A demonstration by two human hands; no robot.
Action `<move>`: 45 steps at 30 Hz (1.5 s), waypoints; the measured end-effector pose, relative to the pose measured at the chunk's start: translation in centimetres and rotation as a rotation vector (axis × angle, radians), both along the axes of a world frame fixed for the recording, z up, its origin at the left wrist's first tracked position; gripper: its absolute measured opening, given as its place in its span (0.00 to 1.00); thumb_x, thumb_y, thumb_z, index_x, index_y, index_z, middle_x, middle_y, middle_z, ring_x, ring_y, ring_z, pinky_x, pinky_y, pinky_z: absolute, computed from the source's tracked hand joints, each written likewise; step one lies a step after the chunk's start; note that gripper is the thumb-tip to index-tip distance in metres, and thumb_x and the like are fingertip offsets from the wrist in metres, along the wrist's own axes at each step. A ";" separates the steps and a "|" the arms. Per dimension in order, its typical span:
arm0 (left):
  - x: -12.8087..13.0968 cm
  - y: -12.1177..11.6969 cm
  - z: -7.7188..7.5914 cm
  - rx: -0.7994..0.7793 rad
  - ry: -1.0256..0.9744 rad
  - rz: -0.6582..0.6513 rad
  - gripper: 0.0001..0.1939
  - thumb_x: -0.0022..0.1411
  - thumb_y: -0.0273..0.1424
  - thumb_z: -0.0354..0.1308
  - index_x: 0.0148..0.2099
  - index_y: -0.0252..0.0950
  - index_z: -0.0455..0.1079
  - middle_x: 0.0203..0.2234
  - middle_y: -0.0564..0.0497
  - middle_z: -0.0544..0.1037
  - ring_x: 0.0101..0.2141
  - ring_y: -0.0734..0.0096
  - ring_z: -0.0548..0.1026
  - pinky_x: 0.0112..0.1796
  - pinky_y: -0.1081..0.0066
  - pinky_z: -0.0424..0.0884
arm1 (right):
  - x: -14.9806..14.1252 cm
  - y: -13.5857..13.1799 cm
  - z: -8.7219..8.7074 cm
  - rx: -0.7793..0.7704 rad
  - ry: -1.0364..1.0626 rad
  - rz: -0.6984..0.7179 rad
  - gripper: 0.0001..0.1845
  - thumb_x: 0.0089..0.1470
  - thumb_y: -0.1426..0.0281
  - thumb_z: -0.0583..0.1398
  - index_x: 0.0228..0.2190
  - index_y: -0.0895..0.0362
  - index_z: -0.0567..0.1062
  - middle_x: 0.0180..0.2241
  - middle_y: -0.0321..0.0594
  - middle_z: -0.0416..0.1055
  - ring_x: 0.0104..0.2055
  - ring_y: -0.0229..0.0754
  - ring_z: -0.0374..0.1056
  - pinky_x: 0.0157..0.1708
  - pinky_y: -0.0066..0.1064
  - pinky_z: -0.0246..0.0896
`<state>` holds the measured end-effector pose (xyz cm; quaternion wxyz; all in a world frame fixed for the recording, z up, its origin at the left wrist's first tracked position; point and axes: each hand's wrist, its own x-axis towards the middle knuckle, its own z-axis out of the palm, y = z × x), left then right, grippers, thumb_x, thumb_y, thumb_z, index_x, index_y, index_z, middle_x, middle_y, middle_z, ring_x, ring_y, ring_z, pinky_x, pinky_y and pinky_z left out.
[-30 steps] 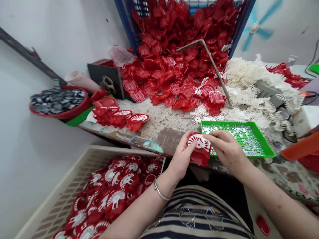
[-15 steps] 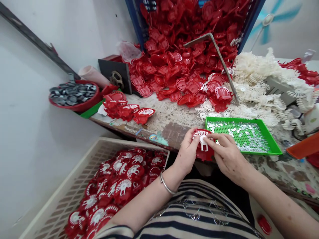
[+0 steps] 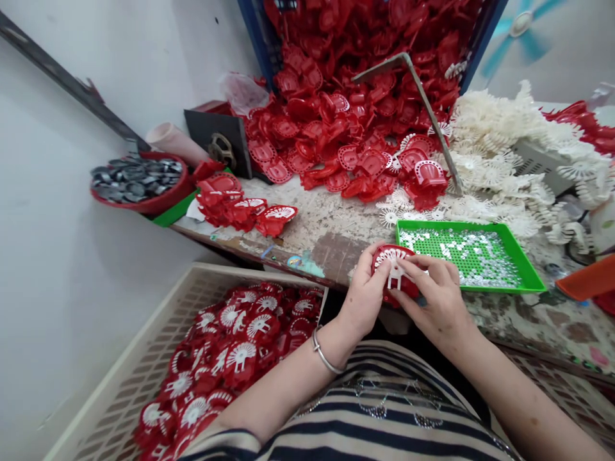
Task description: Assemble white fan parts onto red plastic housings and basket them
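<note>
Both my hands hold one red plastic shell (image 3: 394, 270) with a white fan-shaped insert on its face, at the table's near edge. My left hand (image 3: 364, 296) grips its left side. Fingers of my right hand (image 3: 434, 296) press on the white insert from the right. Just beyond lies a green tray (image 3: 526, 274) of small silver pieces. A big heap of red shells (image 3: 355, 121) spills from a blue crate behind it. Beside the heap is a mound of white fan inserts (image 3: 500, 160).
A cream crate (image 3: 120, 390) at lower left holds finished red-and-white pieces (image 3: 225, 358). A small stack of them (image 3: 245, 211) sits on the table's left end, by a red bowl of grey metal discs (image 3: 137, 179). A metal angle bracket (image 3: 423, 102) leans over the heap.
The red shell has turned to face up, showing the white insert. My right fingers shifted onto the insert's stem. The view moved slightly right and down.
</note>
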<state>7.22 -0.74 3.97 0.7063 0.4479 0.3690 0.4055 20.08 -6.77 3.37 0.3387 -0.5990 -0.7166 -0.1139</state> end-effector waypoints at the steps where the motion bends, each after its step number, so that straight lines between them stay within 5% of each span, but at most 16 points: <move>1: 0.0 0.0 0.0 -0.005 -0.010 -0.004 0.20 0.64 0.33 0.53 0.58 0.38 0.62 0.49 0.47 0.73 0.46 0.67 0.73 0.50 0.65 0.68 | 0.0 0.0 0.0 0.005 0.000 -0.022 0.21 0.59 0.67 0.60 0.53 0.56 0.68 0.47 0.49 0.68 0.48 0.51 0.65 0.48 0.46 0.59; 16: -0.2 -0.1 0.1 -0.046 -0.073 -0.008 0.21 0.61 0.30 0.57 0.56 0.39 0.63 0.44 0.50 0.75 0.39 0.72 0.74 0.42 0.71 0.72 | -0.5 -0.4 0.0 -0.029 0.066 -0.116 0.26 0.52 0.62 0.65 0.50 0.57 0.67 0.51 0.51 0.67 0.53 0.56 0.63 0.52 0.51 0.57; 36: -0.4 -0.1 -0.9 0.121 0.006 0.052 0.18 0.61 0.31 0.58 0.54 0.39 0.66 0.48 0.48 0.74 0.45 0.67 0.74 0.49 0.65 0.71 | -1.2 -0.7 0.0 -0.052 0.107 -0.181 0.28 0.50 0.60 0.66 0.50 0.55 0.67 0.51 0.51 0.68 0.53 0.57 0.63 0.53 0.52 0.56; 41: -0.6 -0.1 -1.2 0.177 0.046 0.070 0.18 0.62 0.32 0.57 0.55 0.39 0.66 0.50 0.47 0.74 0.47 0.65 0.73 0.51 0.64 0.69 | -0.5 -1.0 0.0 -0.051 0.288 -0.105 0.30 0.57 0.57 0.60 0.56 0.58 0.63 0.52 0.54 0.67 0.55 0.53 0.63 0.52 0.50 0.61; 45: -0.6 -0.4 -1.3 0.166 0.060 0.001 0.18 0.63 0.33 0.57 0.55 0.40 0.66 0.48 0.48 0.74 0.45 0.66 0.74 0.48 0.65 0.71 | 0.0 -0.7 -0.1 -0.209 0.582 -0.042 0.23 0.59 0.61 0.59 0.53 0.56 0.64 0.48 0.50 0.70 0.47 0.47 0.70 0.46 0.42 0.69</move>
